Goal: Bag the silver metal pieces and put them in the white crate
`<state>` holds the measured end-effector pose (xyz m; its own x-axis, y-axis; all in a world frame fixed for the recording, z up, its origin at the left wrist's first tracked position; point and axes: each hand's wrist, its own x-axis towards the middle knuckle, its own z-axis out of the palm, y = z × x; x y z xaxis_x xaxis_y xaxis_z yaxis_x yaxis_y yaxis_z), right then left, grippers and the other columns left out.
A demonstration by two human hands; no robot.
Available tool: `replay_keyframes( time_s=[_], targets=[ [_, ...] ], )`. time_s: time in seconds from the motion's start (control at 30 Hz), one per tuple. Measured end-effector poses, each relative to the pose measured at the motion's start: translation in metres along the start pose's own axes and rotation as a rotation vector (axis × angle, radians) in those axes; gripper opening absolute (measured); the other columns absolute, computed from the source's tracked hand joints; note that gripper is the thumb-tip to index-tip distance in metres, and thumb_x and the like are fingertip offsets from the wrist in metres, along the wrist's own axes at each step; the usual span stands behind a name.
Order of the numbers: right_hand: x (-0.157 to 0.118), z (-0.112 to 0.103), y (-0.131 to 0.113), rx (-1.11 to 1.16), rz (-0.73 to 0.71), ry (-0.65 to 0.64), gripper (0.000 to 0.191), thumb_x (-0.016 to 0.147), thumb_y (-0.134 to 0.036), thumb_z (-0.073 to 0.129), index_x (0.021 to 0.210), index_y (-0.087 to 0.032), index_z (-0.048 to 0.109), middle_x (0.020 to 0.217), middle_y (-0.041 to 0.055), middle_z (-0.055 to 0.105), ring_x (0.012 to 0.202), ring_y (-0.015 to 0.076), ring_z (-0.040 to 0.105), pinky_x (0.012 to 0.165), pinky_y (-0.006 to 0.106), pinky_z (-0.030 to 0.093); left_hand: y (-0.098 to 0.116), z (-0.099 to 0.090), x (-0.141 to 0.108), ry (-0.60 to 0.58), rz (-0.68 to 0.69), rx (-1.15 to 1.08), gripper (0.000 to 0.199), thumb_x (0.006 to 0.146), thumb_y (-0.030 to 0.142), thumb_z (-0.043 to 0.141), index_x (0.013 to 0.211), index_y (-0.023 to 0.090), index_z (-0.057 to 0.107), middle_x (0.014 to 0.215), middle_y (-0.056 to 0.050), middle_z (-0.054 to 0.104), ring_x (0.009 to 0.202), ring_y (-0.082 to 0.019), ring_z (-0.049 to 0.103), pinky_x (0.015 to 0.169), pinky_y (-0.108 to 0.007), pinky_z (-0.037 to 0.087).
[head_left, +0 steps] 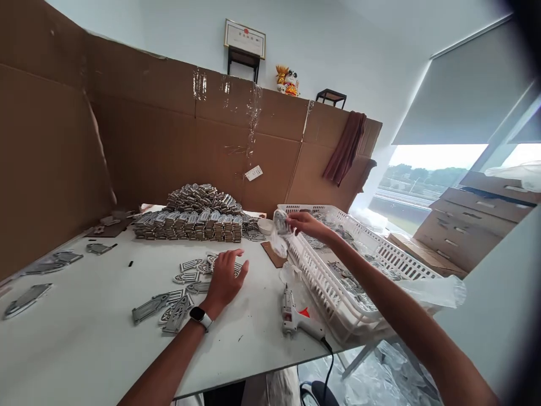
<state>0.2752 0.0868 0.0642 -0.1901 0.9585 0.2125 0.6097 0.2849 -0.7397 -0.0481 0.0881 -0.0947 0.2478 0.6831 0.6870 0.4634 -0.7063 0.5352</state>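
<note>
My left hand (224, 282), with a watch on its wrist, rests on the white table (105, 349) with its fingers apart. Beside and partly beneath it lie several grey arch-shaped openwork pieces (186, 277); some are hidden by the hand. My right hand (310, 224) is raised at the near-left corner of a white plastic basket (308, 268). Its fingers pinch a grey piece (280, 221) with clear plastic film (278, 245) hanging below. More grey pieces (338, 276) fill part of the basket.
A stacked pile of grey pieces (190, 223) stands before the cardboard screen (169, 141). A white glue gun (291, 318) lies near the front edge, its cord hanging down. A white bowl (265, 226) and brown card (274, 255) are near the basket. Boxes (460, 220) stand right.
</note>
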Motion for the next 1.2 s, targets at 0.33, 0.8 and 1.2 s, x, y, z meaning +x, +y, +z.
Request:
replay_keyframes(
  time_s=[0.33,0.8,1.2],
  targets=[
    [-0.015,0.094,0.006,0.197,0.027,-0.337,0.077,0.083,-0.093,0.069,0.093,-0.016,0.063,0.079,-0.0014,0.054,0.071,0.0106,0.052,0.062,0.023,0.049,0.019,0.009,-0.01,-0.32,-0.188,-0.4,0.032,0.106,0.054,0.062,0.105,0.024,0.07,0.11,-0.005,0.077,0.107,-0.022,0.069,0.097,-0.036,0.052],
    [-0.019,0.096,0.005,0.295,0.042,-0.295,0.069,0.079,-0.069,0.091,0.119,-0.016,0.072,0.075,-0.0045,0.06,0.066,0.0078,0.056,0.065,0.023,0.061,0.038,0.018,-0.01,-0.35,-0.426,-0.885,0.058,0.085,0.055,0.09,0.12,0.023,0.057,0.09,-0.003,0.073,0.092,-0.021,0.074,0.088,-0.033,0.057],
    [-0.016,0.06,0.015,0.065,0.025,-0.182,0.073,0.091,-0.089,0.064,0.099,-0.016,0.069,0.078,-0.0001,0.056,0.066,0.0115,0.055,0.053,0.024,0.047,0.034,0.01,-0.001,-0.182,-0.576,-0.894,0.043,0.083,0.046,0.088,0.114,0.02,0.074,0.1,-0.004,0.072,0.086,-0.016,0.067,0.083,-0.029,0.058]
  ],
)
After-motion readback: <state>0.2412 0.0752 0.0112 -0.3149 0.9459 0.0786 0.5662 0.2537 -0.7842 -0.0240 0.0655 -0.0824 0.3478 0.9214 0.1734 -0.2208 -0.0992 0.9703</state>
